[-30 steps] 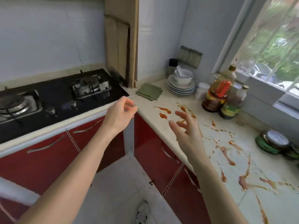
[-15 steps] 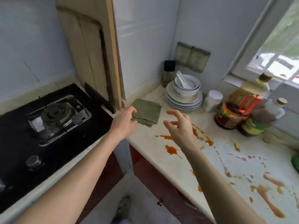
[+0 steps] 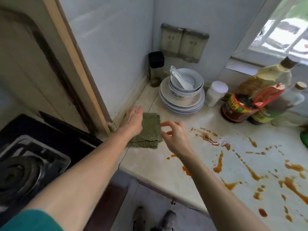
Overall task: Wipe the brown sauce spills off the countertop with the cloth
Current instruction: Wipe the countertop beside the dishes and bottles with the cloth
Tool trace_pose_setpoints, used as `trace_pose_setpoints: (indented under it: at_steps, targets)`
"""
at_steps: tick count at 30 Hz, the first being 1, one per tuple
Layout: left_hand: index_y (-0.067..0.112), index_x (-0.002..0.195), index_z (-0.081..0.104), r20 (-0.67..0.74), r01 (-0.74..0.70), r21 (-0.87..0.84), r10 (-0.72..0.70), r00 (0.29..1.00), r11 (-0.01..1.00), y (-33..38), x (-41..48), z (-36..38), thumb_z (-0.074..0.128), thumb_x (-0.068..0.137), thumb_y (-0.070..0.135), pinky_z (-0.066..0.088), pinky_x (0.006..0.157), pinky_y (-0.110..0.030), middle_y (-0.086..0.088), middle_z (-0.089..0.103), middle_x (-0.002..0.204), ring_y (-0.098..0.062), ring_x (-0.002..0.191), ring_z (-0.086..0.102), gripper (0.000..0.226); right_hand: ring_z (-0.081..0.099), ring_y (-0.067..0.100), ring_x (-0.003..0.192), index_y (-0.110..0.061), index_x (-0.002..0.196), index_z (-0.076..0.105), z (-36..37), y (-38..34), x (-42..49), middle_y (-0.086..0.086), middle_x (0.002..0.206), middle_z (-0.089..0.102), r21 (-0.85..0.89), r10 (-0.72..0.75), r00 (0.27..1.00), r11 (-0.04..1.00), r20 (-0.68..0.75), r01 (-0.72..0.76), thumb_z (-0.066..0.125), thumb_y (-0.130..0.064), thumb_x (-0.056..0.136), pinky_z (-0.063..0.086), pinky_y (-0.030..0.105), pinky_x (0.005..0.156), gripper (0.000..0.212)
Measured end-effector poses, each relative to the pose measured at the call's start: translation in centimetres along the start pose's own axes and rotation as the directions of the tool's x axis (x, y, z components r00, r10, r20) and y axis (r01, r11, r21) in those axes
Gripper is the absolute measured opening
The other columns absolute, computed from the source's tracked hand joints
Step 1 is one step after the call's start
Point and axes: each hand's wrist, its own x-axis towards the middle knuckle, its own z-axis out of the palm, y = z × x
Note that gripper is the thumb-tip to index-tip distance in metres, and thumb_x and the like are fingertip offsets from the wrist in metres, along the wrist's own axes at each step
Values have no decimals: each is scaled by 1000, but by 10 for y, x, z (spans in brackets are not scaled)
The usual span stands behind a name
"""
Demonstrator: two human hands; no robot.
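Observation:
A folded green cloth (image 3: 150, 130) lies on the pale countertop (image 3: 150, 160) near its left corner. My left hand (image 3: 133, 120) reaches over the cloth's left edge with straight fingers; whether it touches the cloth I cannot tell. My right hand (image 3: 175, 135) hovers just right of the cloth, fingers loosely spread and slightly curled, holding nothing. Brown sauce spills (image 3: 211, 139) streak and spot the countertop to the right, with more brown sauce (image 3: 290, 184) toward the near right edge.
Stacked plates and bowls with spoons (image 3: 182, 92) stand behind the cloth. A white jar (image 3: 215, 94), oil bottle (image 3: 266, 80) and sauce jar (image 3: 240, 109) crowd the back right. A black gas stove (image 3: 31, 164) lies left, with a wooden board (image 3: 41, 64) against the wall.
The view has moved closer to the counter corner. My left hand has advanced from the cloth's near edge to over its left side. My right hand has come closer to the cloth.

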Motion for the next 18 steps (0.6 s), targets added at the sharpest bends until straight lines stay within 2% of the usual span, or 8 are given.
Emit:
trace_pose_setpoints:
  at_steps: [2,4,8,10,12,14,16,18]
  targets:
    - [17,148,17,49,-9,50,7,999,999,-5,18,1,48,82,-13,37,108,-46,-13,17,155,-33,136,31,80,57,16,105,-23,117,60,5,3,5,-5,115,37,-15,18,1000,1000,14,-18,60,-26,96,50,30,95,22]
    - [18,149,15,83,-22,158,9,997,987,-11,31,4,48,83,-7,34,110,-46,-14,26,152,-34,135,32,78,57,15,102,-23,116,62,6,4,8,-4,116,40,-12,22,1000,1000,9,-22,60,-25,95,50,30,95,21]
    - [8,125,51,124,-89,334,50,991,938,-11,38,6,51,87,5,45,92,-39,-17,54,125,-33,113,52,38,59,14,98,-21,116,62,6,6,11,-1,119,43,12,50,999,999,7,-50,60,-26,95,50,29,92,21]
    - [11,108,62,182,-117,305,63,981,945,-8,37,1,58,85,16,46,77,-35,-12,62,113,-29,104,58,24,58,13,99,-22,116,61,8,8,12,-2,117,43,27,88,996,996,7,-88,60,-28,95,50,30,93,22]
    - [15,101,66,248,-75,106,47,968,992,-4,35,-7,61,79,24,45,70,-30,-6,65,104,-25,96,60,24,54,15,107,-24,121,58,9,13,10,-3,118,41,102,153,988,983,-5,-152,61,-33,93,48,36,98,30]
    - [18,98,66,303,10,-219,58,951,976,1,31,-20,64,77,24,50,72,-30,-3,68,97,-20,88,63,22,46,14,117,-28,134,48,9,17,10,-2,125,39,230,232,973,947,-3,-225,61,-43,91,44,42,103,47]
    - [18,103,64,327,108,-580,109,939,807,10,18,-34,65,82,15,52,68,-29,-2,68,93,-15,83,64,21,39,12,119,-32,142,39,8,15,11,1,136,38,350,281,960,899,-5,-261,61,-52,88,43,45,104,61]
    - [14,116,58,392,246,-780,143,909,576,14,5,-40,61,87,10,53,69,-30,-6,66,101,-18,89,64,29,41,13,118,-34,143,38,7,9,17,1,138,40,394,267,963,890,-38,-231,59,-54,89,45,45,102,61]
